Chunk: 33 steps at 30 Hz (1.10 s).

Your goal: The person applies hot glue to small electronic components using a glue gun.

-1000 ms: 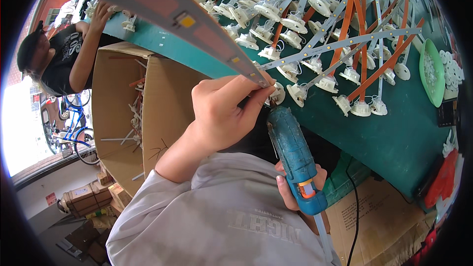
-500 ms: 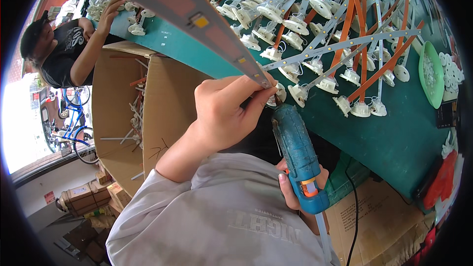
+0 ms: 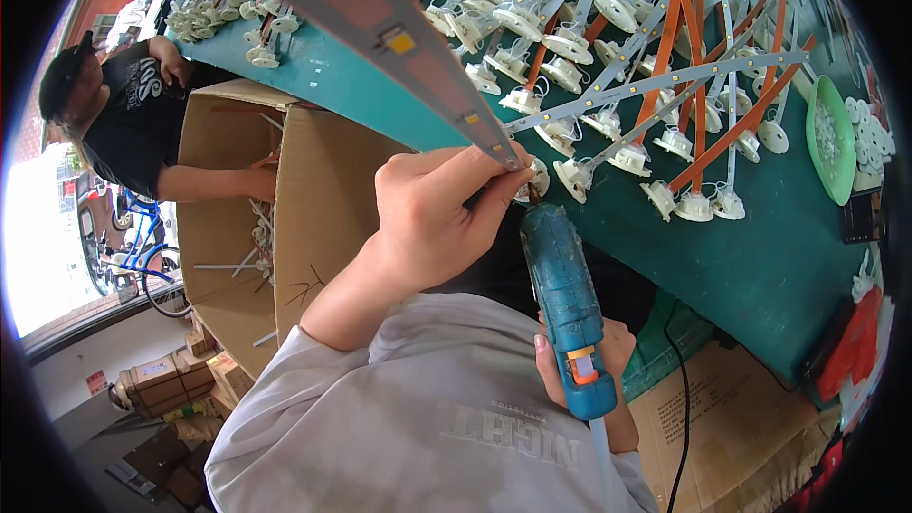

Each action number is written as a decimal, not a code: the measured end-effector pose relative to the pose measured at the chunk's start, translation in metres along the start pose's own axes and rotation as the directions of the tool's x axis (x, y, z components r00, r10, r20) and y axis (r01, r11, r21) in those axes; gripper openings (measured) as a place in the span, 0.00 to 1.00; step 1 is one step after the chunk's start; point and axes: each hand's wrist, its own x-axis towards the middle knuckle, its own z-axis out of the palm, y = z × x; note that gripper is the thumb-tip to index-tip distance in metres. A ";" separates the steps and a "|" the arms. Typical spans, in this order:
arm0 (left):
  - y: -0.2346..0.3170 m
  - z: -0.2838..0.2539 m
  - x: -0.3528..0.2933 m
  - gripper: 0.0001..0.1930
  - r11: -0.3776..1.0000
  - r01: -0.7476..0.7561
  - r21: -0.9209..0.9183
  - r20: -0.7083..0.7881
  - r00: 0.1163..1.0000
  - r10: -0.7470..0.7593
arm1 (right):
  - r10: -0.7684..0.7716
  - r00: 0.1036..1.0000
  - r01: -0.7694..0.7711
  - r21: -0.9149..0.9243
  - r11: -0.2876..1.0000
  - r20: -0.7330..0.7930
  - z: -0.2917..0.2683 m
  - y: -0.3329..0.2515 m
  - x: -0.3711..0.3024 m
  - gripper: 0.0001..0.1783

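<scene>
My left hand (image 3: 442, 214) is closed in a pinch around the end of an LED strip (image 3: 356, 14), which rises toward the upper left, close to the camera. Behind the fingertips a small round white base (image 3: 539, 180) shows in part. My right hand (image 3: 617, 347) grips a blue glue gun (image 3: 562, 275) with a translucent glue stick (image 3: 601, 456) coming out of its rear. The gun's nozzle (image 3: 533, 194) points up at the strip's end, just by my left fingertips. Whether the nozzle touches the strip is hidden.
Many LED strips with white round bases (image 3: 570, 43) cover the green table (image 3: 684, 256). A green dish (image 3: 831, 142) of small clear pieces and white discs (image 3: 869, 138) lie at the right. A cardboard box (image 3: 328, 171) stands left, where a co-worker (image 3: 133, 123) reaches in. A black cable (image 3: 684, 399) hangs low.
The glue gun has swung slightly left and more upright in my right hand. My left hand and strip stay nearly still. The co-worker's arm has moved from the table down into the box.
</scene>
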 end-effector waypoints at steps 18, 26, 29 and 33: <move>-0.003 -0.007 -0.006 0.13 0.873 0.175 -0.455 0.169 0.980 -0.108 | 0.025 1.000 -0.026 0.133 0.991 0.007 -0.013 -0.005 -0.004 0.12; 0.004 -0.010 -0.006 0.15 0.894 0.228 -0.385 0.255 0.957 -0.134 | 0.066 0.998 -0.062 0.180 0.982 -0.019 -0.008 0.001 -0.012 0.11; 0.005 -0.011 -0.005 0.16 0.898 0.247 -0.364 0.293 0.946 -0.142 | 0.061 0.998 -0.056 0.156 0.986 -0.032 -0.008 -0.001 -0.008 0.11; 0.007 -0.010 -0.003 0.15 0.914 0.236 -0.330 0.307 0.943 -0.132 | -0.004 1.000 0.006 0.122 0.992 -0.020 -0.010 0.000 -0.003 0.10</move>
